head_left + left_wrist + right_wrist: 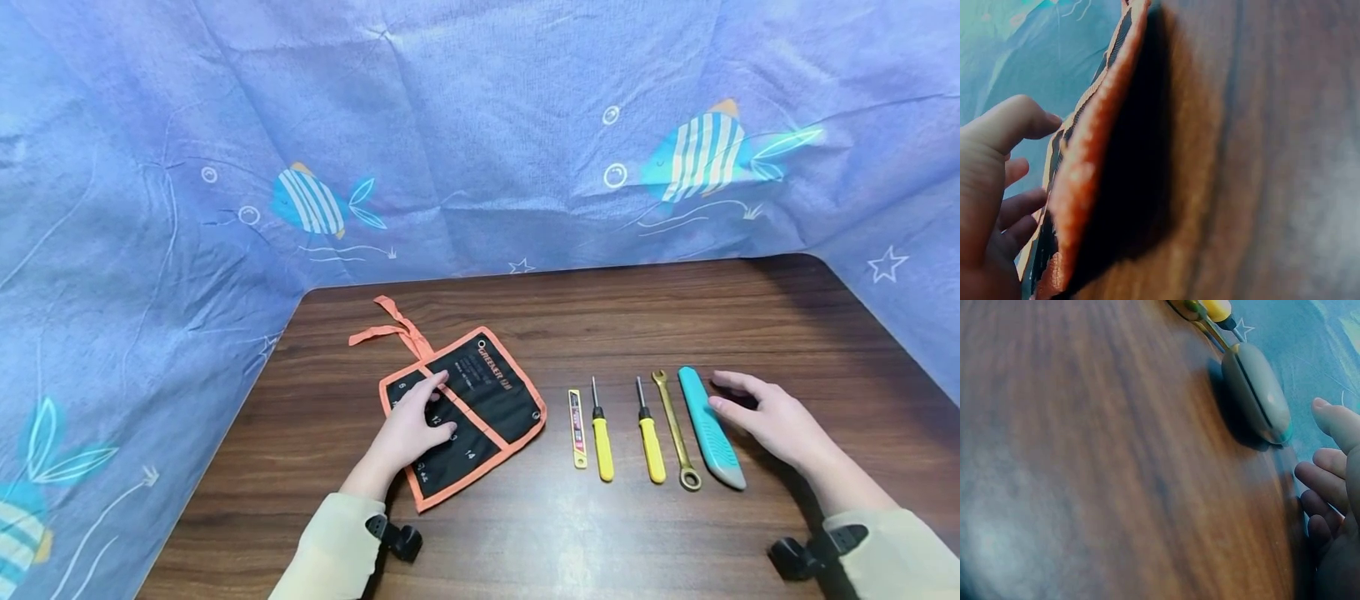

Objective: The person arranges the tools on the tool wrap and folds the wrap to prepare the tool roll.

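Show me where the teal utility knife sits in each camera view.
Head: teal utility knife at the right end of the tool row, beside the right hand.
Left wrist: not in view.
Right wrist: upper right, grey end nearest.
Shared landmark: the brass wrench alongside it.

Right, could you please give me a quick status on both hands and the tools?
Left hand flat on pouch. Right hand open beside teal knife, not gripping. Wrench close alongside the knife.
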{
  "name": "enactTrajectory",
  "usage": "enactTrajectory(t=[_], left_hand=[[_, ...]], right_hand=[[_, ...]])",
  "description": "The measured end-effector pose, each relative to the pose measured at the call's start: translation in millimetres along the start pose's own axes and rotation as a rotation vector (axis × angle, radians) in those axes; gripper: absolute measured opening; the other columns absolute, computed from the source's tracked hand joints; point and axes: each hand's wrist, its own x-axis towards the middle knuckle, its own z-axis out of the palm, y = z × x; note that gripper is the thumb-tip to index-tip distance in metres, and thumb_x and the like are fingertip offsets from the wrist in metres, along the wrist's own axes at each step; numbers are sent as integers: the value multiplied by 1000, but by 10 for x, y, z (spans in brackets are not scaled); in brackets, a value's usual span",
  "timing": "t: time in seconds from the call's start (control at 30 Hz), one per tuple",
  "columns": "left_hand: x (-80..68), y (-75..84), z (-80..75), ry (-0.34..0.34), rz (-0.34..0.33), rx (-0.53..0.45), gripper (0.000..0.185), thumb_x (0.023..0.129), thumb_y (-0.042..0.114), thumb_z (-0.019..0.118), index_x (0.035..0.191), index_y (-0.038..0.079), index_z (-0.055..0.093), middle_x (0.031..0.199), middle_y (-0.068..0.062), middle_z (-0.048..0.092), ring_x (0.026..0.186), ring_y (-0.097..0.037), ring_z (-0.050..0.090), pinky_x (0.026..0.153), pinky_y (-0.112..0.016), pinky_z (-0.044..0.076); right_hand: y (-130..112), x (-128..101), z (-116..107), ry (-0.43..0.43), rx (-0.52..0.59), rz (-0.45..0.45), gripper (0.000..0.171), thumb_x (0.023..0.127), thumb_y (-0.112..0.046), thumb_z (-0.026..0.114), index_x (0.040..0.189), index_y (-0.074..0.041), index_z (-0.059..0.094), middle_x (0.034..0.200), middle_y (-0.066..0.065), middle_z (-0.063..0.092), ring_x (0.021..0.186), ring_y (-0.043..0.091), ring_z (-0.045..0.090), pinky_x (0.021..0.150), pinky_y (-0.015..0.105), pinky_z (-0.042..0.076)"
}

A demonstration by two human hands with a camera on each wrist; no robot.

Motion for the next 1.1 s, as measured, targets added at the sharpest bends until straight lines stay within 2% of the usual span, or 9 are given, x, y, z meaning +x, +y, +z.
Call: enactTrajectory(t=[0.13, 0.23, 0.5, 0.7, 0.93, 1.1], left_hand=[[-34, 53, -17, 30, 8, 37, 72, 76, 28, 76, 140, 16, 44, 127, -3, 53, 105, -23, 49, 87, -45, 41], [-60, 77, -9, 30, 13, 54, 69, 76, 30, 77, 136, 14, 48, 125, -1, 55, 104, -22, 45, 88, -43, 37], [-55, 58, 77, -8, -29, 108, 76, 71, 45, 78, 135, 17, 47, 128, 1, 53, 110, -22, 41, 94, -47, 30], [-23, 9, 102, -43, -13, 142, 85, 68, 53, 77, 137, 18, 43, 130, 0, 49, 117, -24, 40, 97, -51, 30], [-9, -26, 52, -79, 40, 135, 79, 71, 43, 79, 135, 14, 45, 127, 1, 52, 121, -21, 41, 103, -48, 26], [-6, -36, 6, -116, 62, 132, 77, 73, 39, 78, 137, 14, 45, 127, 2, 52, 123, -22, 39, 102, -50, 25]], right_hand=[[-12, 2, -12, -5, 3, -2, 64, 94, -45, 50, 138, 1, 41, 133, 28, 44, 120, 48, 38, 87, 61, 30], [-21, 5, -14, -13, 3, -3, 64, 94, -45, 50, 138, 1, 41, 134, 28, 44, 120, 49, 38, 87, 62, 30], [-17, 10, -16, -20, -3, -9, 64, 94, -45, 50, 138, 0, 41, 134, 28, 44, 120, 48, 38, 86, 61, 31], [-11, 1, -25, -18, -8, -7, 63, 95, -45, 50, 138, 0, 41, 134, 28, 44, 120, 49, 37, 86, 62, 31], [4, 7, -7, -21, -5, -7, 64, 94, -45, 50, 138, 1, 42, 133, 28, 45, 120, 48, 38, 87, 61, 31], [2, 1, 0, -23, -1, -7, 64, 94, -45, 50, 138, 1, 42, 133, 28, 44, 120, 49, 38, 87, 61, 31]])
